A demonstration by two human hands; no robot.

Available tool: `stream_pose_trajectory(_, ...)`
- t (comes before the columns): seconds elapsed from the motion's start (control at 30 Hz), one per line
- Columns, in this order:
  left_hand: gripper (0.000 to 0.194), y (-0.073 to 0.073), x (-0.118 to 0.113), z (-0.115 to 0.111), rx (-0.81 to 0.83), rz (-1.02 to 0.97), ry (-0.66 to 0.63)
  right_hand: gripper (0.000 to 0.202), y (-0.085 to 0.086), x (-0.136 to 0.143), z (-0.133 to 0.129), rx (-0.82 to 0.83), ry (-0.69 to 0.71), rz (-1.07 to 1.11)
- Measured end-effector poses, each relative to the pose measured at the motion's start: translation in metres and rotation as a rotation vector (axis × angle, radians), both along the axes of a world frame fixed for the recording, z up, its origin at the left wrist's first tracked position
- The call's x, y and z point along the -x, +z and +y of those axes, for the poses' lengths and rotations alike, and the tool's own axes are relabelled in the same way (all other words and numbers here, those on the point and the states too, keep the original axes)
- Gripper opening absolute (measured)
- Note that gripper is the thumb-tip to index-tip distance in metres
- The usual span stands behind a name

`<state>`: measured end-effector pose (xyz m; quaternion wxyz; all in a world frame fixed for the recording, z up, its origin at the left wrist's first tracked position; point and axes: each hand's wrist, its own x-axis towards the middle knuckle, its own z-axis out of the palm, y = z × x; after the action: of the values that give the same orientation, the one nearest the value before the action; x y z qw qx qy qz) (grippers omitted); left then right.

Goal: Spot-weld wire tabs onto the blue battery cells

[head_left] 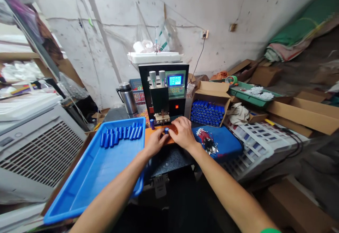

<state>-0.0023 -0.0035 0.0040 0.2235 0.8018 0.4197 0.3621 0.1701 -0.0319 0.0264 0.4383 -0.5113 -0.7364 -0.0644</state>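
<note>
- Fingertips of my two hands meet over the near side of the machine: left hand (155, 142) and right hand (183, 131) both grasp one small blue cylinder (166, 130) between them, its end showing in the gap; how firmly each presses I cannot tell.
- Just under my hands lies an orange board (149, 137), on the dark speckled counter (169, 161).
- Just beyond my left fingers, a second blue cylinder (152, 124) stands upright.
- Right behind it rises a black machine (160, 99) with two grey capped posts, a lit blue screen (175, 80) and a glowing red switch (177, 107).
- To my left sits a blue tray (92, 173), more blue cylinders (120, 134) lined up at its far end.
- To my right, a bundle of red and black wires (208, 142) rests on a blue pad (229, 139).
- Behind the pad, an open cardboard box (212, 86) is packed with stacked blue cylinders.
- Left of the machine stands a silver jug (128, 100); on top of the machine, a white foam tray (155, 58) carries white rolls (143, 46).
</note>
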Motion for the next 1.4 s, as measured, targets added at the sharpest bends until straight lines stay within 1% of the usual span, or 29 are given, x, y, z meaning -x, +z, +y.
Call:
stream_pose_trajectory(0.13,0.026,0.001,-0.001,-0.001,-0.053,0.016,-0.081,0.023,0.003,-0.003,-0.001,0.084,0.109,-0.113)
stream_pose_trajectory(0.23,0.031,0.002,-0.001,0.001,-0.072,0.049,-0.119,0.021,0.010,-0.003,-0.001,0.178,0.152,-0.189)
stream_pose_trajectory(0.33,0.035,0.003,-0.001,0.006,-0.101,0.102,-0.093,0.021,0.015,-0.004,0.000,0.240,0.145,-0.253)
stream_pose_trajectory(0.43,0.044,0.003,0.000,0.011,-0.123,0.093,-0.025,0.023,0.012,-0.016,0.007,0.216,0.099,-0.212)
stream_pose_trajectory(0.53,0.049,0.003,0.001,0.013,-0.065,0.110,-0.019,0.026,0.006,-0.048,0.016,0.096,-0.009,-0.033)
stream_pose_trajectory(0.63,0.047,0.005,0.000,0.013,-0.035,0.140,-0.029,0.031,0.007,-0.096,0.028,-0.047,-0.225,0.091)
stream_pose_trajectory(0.7,0.044,0.007,-0.002,0.012,-0.036,0.160,-0.041,0.033,0.011,-0.128,0.039,-0.102,-0.373,0.087)
stream_pose_trajectory(0.77,0.042,0.009,-0.003,0.011,-0.039,0.175,-0.052,0.035,0.016,-0.154,0.052,-0.097,-0.488,0.038)
stream_pose_trajectory(0.87,0.040,0.011,-0.003,0.011,-0.042,0.178,-0.050,0.032,0.017,-0.175,0.075,-0.027,-0.582,-0.075)
stream_pose_trajectory(1.0,0.040,0.009,-0.002,0.011,-0.016,0.163,-0.039,0.029,0.008,-0.183,0.097,0.085,-0.611,-0.202)
stream_pose_trajectory(1.1,0.040,0.007,-0.002,0.011,-0.012,0.164,-0.041,0.031,0.003,-0.189,0.105,0.095,-0.588,-0.234)
stream_pose_trajectory(1.17,0.039,0.007,-0.003,0.011,-0.022,0.176,-0.051,0.031,0.002,-0.193,0.108,0.103,-0.576,-0.240)
stream_pose_trajectory(1.3,0.040,0.008,-0.005,0.013,-0.039,0.184,-0.062,0.033,0.008,-0.196,0.108,0.149,-0.572,-0.222)
stream_pose_trajectory(1.4,0.042,0.007,-0.006,0.014,-0.042,0.171,-0.064,0.036,0.012,-0.190,0.094,0.070,-0.565,-0.199)
